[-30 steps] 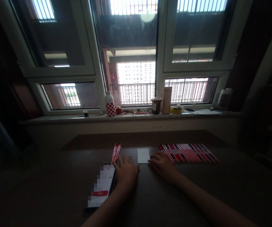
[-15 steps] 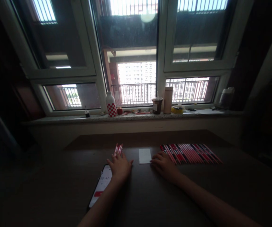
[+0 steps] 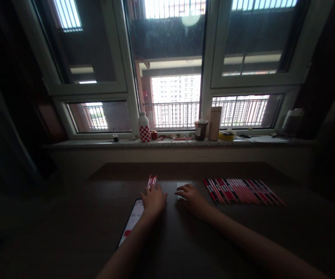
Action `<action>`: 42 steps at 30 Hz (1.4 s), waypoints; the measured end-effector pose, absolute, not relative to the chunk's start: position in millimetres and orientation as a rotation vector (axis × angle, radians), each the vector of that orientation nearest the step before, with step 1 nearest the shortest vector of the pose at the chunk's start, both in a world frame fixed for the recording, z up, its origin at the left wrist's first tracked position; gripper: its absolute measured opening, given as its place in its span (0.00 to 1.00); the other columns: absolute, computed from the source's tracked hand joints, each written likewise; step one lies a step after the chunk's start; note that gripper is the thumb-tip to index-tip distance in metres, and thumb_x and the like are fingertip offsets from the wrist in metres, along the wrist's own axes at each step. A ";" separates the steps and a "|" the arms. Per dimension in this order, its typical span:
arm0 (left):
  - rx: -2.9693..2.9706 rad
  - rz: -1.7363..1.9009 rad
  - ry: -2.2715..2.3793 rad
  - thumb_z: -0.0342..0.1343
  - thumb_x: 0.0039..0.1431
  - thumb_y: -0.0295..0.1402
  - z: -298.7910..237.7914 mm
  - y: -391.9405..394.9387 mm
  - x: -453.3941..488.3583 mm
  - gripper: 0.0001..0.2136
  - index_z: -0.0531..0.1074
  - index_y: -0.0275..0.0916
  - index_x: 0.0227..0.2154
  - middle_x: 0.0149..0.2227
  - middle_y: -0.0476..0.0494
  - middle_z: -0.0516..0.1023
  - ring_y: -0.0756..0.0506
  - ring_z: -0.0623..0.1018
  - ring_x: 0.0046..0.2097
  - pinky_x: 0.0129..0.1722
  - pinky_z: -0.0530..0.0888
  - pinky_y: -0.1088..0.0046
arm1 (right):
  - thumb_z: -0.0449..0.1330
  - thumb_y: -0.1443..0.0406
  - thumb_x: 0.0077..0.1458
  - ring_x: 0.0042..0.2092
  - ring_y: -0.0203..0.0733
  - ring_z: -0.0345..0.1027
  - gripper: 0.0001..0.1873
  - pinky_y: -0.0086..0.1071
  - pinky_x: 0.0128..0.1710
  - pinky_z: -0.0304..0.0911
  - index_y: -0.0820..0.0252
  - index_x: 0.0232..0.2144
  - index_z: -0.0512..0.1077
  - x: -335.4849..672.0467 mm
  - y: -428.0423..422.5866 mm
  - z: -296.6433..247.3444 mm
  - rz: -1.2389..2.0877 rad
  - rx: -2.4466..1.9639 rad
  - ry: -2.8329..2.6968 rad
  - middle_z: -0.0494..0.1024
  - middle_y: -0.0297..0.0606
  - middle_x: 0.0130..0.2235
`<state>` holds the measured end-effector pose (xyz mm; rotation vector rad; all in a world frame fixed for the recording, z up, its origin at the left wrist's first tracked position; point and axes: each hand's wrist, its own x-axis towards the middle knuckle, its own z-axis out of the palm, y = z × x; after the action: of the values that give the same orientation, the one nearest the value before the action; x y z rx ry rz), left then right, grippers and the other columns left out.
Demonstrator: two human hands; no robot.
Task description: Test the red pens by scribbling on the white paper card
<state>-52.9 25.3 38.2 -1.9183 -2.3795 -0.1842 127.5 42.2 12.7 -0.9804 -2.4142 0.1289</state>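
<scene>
My left hand (image 3: 153,199) rests on the table with its fingers apart, the fingertips at the near end of a small bunch of pencils (image 3: 152,179). Whether it grips any of them is hard to see. A phone (image 3: 133,220) showing a timer lies beside it, partly under my left forearm. Over a small white paper (image 3: 184,185), my right hand (image 3: 195,202) is spread low and covers most of the sheet; I see nothing held in it. To its right, many red, pink and dark pencils (image 3: 243,191) lie side by side in a slanted row.
The dark table (image 3: 167,240) reaches the wall under a window. On the stone sill (image 3: 167,143) stand a checkered bottle (image 3: 144,128), a drink cup (image 3: 201,130), a tall tumbler (image 3: 214,123) and a yellow tape roll (image 3: 226,135).
My right hand has moved left, away from the pencil row and onto the white paper. My left hand stays by the small bunch, its fingers a little closer together. The view has shifted slightly.
</scene>
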 end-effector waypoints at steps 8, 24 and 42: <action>-1.922 -0.187 -2.444 0.46 0.59 0.42 44.5 25.2 -66.2 0.28 0.54 0.41 0.62 0.60 0.28 0.62 0.31 0.65 0.59 0.55 0.58 0.44 | 0.51 0.71 0.57 0.52 0.46 0.60 0.20 0.38 0.54 0.56 0.57 0.51 0.71 75.0 70.0 10.2 0.130 -1.001 -2.446 0.74 0.39 0.52; -2.046 -0.201 -2.475 0.45 0.59 0.36 48.3 34.0 -90.6 0.18 0.66 0.46 0.52 0.56 0.39 0.70 0.35 0.66 0.58 0.56 0.55 0.38 | 0.47 0.70 0.60 0.53 0.46 0.59 0.21 0.40 0.53 0.54 0.53 0.51 0.71 45.8 95.9 5.1 0.237 -0.995 -2.531 0.73 0.34 0.53; -2.184 -0.303 -2.397 0.41 0.58 0.27 35.3 53.2 -100.7 0.19 0.70 0.41 0.49 0.54 0.39 0.72 0.41 0.70 0.56 0.60 0.56 0.51 | 0.46 0.71 0.59 0.56 0.48 0.55 0.28 0.47 0.55 0.51 0.37 0.57 0.62 55.1 96.3 7.3 0.211 -1.011 -2.567 0.67 0.23 0.58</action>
<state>-100.7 53.2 35.3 -2.1842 -2.3968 -0.3026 55.1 96.3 7.3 -1.0110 -2.5672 0.2107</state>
